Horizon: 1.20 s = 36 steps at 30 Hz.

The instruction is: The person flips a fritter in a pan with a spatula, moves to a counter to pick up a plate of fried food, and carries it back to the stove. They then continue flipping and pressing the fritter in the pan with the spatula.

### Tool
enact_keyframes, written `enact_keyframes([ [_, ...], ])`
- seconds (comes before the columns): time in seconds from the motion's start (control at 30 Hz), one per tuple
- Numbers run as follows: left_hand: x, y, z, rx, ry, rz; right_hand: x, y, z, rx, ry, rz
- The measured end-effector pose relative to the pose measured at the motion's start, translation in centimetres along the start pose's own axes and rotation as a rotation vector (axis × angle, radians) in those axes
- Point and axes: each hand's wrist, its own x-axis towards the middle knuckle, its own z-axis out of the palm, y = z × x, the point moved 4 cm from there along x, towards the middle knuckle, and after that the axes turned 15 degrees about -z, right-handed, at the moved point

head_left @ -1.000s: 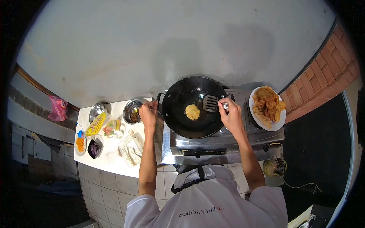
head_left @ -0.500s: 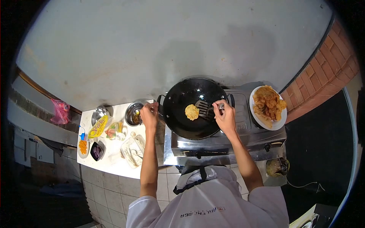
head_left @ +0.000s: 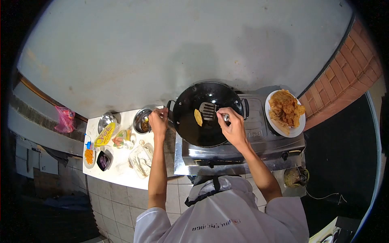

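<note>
My right hand (head_left: 231,126) holds the handle of a slotted spatula (head_left: 208,111), whose blade is inside a black wok (head_left: 190,133). Beside the blade's left edge, a small yellow fritter (head_left: 198,117) stands tilted, its narrow side towards me. My left hand (head_left: 158,121) is at the wok's left handle, over the right side of a metal bowl (head_left: 142,120) with dark contents. Its fingers are closed together; whether they hold anything is too small to make out.
Fried food lies on a white plate (head_left: 268,117) on the right of the steel stove (head_left: 239,160). On the white table (head_left: 117,174) are another metal bowl (head_left: 106,122), a yellow packet (head_left: 105,135), a clear container (head_left: 140,161) and a dark bowl (head_left: 104,160).
My right hand and the spatula have moved left. The fritter has gone from lying flat to tilted and sits slightly further left. My left hand has barely moved.
</note>
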Motion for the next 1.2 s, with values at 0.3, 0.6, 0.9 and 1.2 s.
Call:
enact_keyframes([
  [0.3,0.8,-0.5,0.2,-0.005,-0.053,0.007,-0.9,0.6,-0.3,0.029,0.064,0.011],
  [0.6,0.7,-0.3,0.2,0.012,-0.080,-0.015,-4.1,3.8,-2.2,0.100,0.303,0.387],
  [0.9,0.4,0.2,-0.3,0.001,-0.066,0.044,-4.7,3.5,0.5,0.101,0.250,0.377],
  [1.2,0.8,-0.8,0.3,0.032,-0.046,0.040,-4.5,3.3,1.1,-0.067,0.122,0.326],
])
